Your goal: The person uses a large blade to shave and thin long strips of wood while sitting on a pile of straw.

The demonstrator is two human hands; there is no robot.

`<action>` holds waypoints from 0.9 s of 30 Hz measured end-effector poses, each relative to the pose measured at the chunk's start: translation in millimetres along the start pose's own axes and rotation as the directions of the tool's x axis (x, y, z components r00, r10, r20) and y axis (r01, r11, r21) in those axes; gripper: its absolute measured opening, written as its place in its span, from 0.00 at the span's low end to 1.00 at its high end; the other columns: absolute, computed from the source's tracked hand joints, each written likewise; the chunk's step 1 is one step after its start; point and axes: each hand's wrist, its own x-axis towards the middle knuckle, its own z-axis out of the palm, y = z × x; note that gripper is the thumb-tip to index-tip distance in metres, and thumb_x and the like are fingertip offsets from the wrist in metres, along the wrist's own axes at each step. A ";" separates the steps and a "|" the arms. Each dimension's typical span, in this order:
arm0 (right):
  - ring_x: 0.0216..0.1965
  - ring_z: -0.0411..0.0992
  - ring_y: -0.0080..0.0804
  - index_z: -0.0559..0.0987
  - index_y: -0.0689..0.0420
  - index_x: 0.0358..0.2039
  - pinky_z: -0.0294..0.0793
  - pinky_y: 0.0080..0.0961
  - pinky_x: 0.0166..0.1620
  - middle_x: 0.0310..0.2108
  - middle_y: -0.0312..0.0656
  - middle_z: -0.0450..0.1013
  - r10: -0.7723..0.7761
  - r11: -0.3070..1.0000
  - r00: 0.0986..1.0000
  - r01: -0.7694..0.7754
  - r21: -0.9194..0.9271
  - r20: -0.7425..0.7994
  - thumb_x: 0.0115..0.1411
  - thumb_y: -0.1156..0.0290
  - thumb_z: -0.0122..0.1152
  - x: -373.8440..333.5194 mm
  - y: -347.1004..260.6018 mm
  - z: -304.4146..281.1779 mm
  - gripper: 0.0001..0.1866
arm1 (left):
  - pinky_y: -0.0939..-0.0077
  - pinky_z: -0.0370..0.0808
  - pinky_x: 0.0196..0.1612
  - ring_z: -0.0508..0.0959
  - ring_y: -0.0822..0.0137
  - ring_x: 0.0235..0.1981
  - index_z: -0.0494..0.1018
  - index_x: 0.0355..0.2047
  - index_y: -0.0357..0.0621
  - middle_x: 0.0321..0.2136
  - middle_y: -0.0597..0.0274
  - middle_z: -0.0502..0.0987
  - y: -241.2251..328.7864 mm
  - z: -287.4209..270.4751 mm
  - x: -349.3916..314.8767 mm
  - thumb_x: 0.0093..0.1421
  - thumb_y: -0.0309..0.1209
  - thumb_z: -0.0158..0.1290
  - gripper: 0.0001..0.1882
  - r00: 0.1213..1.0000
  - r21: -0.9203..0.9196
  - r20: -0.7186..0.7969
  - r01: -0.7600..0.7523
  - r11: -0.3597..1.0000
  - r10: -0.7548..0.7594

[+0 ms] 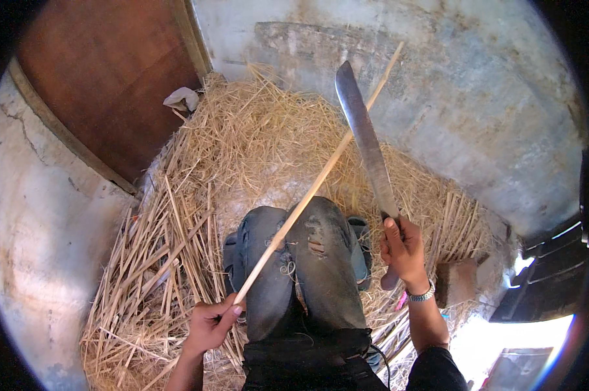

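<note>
In my left hand (211, 326) is the near end of a long, pale wooden stick (307, 195), the fingers closed round it. The stick slants up and away to the right, over my knees, its far tip in front of the wall. My right hand (404, 251) grips the handle of a machete (365, 130) with a broad, dark metal blade pointing up and slightly left. The blade crosses the stick in the upper part of the view; whether they touch I cannot tell. Curly shavings (288, 266) cling to my dark trousers between the knees.
Straw-like shavings (262, 124) cover the floor ahead. Split sticks (171, 247) lie piled at the left, more (460, 215) at the right. A brown block (456, 282) sits beside my right wrist. Stained walls (477, 98) and a brown door panel (112, 78) enclose the spot.
</note>
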 end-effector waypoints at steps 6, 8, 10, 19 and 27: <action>0.14 0.63 0.21 0.72 0.58 0.22 0.61 0.24 0.20 0.13 0.35 0.66 -0.064 0.991 0.997 0.059 -0.121 -0.038 0.69 0.56 0.56 47.7 11.4 -9.8 0.22 | 0.78 0.65 0.19 0.66 0.79 0.13 0.80 0.46 0.36 0.11 0.60 0.69 -23.6 36.4 39.1 0.62 0.33 0.61 0.15 0.965 0.187 0.058 -0.264 0.946 0.258; 0.15 0.65 0.24 0.72 0.60 0.22 0.63 0.27 0.21 0.13 0.38 0.66 -0.044 0.988 0.996 0.030 -0.154 -0.083 0.69 0.56 0.56 68.0 20.5 -17.2 0.23 | 0.73 0.69 0.18 0.73 0.65 0.10 0.80 0.44 0.36 0.12 0.55 0.73 -16.6 50.1 62.3 0.63 0.34 0.60 0.15 0.928 0.349 0.127 -0.373 0.860 0.351; 0.15 0.66 0.36 0.73 0.63 0.24 0.66 0.32 0.24 0.14 0.45 0.67 -0.177 0.901 0.964 0.079 -0.426 -0.196 0.68 0.56 0.56 92.9 49.3 -30.1 0.22 | 0.68 0.74 0.21 0.77 0.55 0.14 0.81 0.43 0.36 0.16 0.48 0.76 -20.3 59.0 78.0 0.63 0.37 0.59 0.16 0.943 0.445 0.183 -0.333 0.831 0.279; 0.21 0.69 0.52 0.74 0.63 0.28 0.68 0.42 0.26 0.18 0.56 0.69 -0.179 0.839 0.984 0.154 -0.522 0.002 0.65 0.54 0.59 17.5 56.8 31.6 0.22 | 0.62 0.76 0.20 0.79 0.53 0.16 0.82 0.39 0.38 0.17 0.47 0.76 -39.8 68.8 86.3 0.62 0.37 0.59 0.14 0.880 0.579 0.191 -0.458 0.674 0.435; 0.25 0.74 0.58 0.77 0.60 0.29 0.71 0.45 0.27 0.20 0.56 0.72 -0.315 0.727 0.946 0.295 -0.620 0.080 0.65 0.53 0.59 40.2 43.9 25.8 0.20 | 0.65 0.73 0.18 0.77 0.58 0.12 0.82 0.39 0.36 0.17 0.50 0.77 -45.3 63.3 79.9 0.62 0.35 0.60 0.13 0.850 0.588 0.127 -0.479 0.651 0.511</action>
